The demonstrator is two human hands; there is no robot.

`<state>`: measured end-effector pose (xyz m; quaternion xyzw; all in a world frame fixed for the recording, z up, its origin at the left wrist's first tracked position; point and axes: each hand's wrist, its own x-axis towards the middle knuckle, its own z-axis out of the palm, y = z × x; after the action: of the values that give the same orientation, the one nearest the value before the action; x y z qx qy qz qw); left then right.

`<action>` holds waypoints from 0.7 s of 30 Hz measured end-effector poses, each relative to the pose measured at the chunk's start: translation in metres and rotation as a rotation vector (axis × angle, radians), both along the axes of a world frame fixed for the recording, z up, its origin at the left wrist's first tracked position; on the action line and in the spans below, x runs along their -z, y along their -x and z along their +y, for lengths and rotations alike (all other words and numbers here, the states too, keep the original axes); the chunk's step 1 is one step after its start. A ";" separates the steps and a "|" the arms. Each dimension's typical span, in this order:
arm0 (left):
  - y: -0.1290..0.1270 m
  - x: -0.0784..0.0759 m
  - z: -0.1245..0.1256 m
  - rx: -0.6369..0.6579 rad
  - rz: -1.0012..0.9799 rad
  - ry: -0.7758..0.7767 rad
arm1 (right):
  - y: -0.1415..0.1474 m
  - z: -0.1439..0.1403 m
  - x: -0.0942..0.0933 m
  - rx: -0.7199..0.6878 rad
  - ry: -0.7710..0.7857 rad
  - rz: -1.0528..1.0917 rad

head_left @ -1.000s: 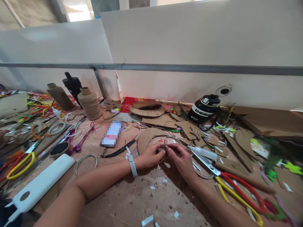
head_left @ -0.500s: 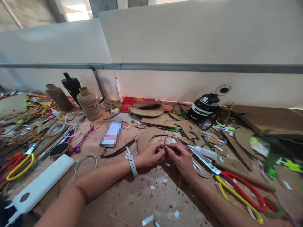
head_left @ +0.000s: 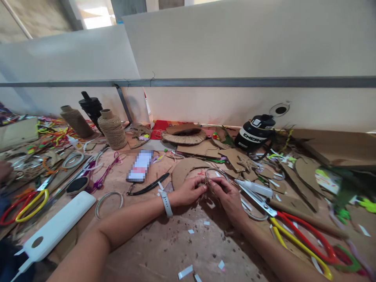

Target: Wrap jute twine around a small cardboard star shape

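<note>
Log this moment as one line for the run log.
left hand: pinching jute twine | right hand: pinching same twine | metal ring: beside fingers | scissors: right, idle

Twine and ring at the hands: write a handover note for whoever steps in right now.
Left hand: fingers pinched on the twine at the ring's near edge.
Right hand: fingers closed on the same twine, meeting the left hand.
The ring lies on the table against a cardboard cutout.
Scissors with red and yellow handles lie just right of the right hand; a white glue bottle lies beyond them. Twine spools stand at the far left.
Done: twine is gathered at one spot on the ring.
Left: most of the ring looks bare; how tight the twine sits cannot be told.
</note>
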<state>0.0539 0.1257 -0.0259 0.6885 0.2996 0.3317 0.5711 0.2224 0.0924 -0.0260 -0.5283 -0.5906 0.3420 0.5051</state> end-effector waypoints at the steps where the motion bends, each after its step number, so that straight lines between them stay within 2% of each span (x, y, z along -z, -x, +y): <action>1: 0.000 0.000 0.000 0.027 -0.015 0.019 | 0.000 0.000 0.000 -0.001 0.005 0.002; 3: 0.000 -0.001 0.001 0.073 -0.041 -0.011 | 0.000 0.000 -0.001 0.007 0.003 0.000; 8: 0.002 -0.002 0.002 0.073 -0.010 -0.151 | -0.001 0.000 0.001 0.032 0.014 -0.058; 12: 0.004 -0.002 0.000 0.034 0.116 -0.265 | 0.002 -0.002 0.004 0.044 -0.018 -0.069; 15: 0.004 -0.003 -0.002 0.000 0.135 -0.301 | 0.005 -0.005 0.003 0.065 -0.052 -0.106; 18: 0.003 -0.005 -0.003 0.020 0.060 -0.192 | 0.006 -0.006 0.000 0.070 -0.064 -0.107; 21: 0.002 -0.005 -0.004 0.105 -0.023 0.123 | 0.004 -0.005 -0.003 0.057 -0.056 -0.056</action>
<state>0.0519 0.1216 -0.0205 0.6629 0.2764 0.2902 0.6324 0.2186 0.0872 -0.0225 -0.5400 -0.5986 0.2955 0.5126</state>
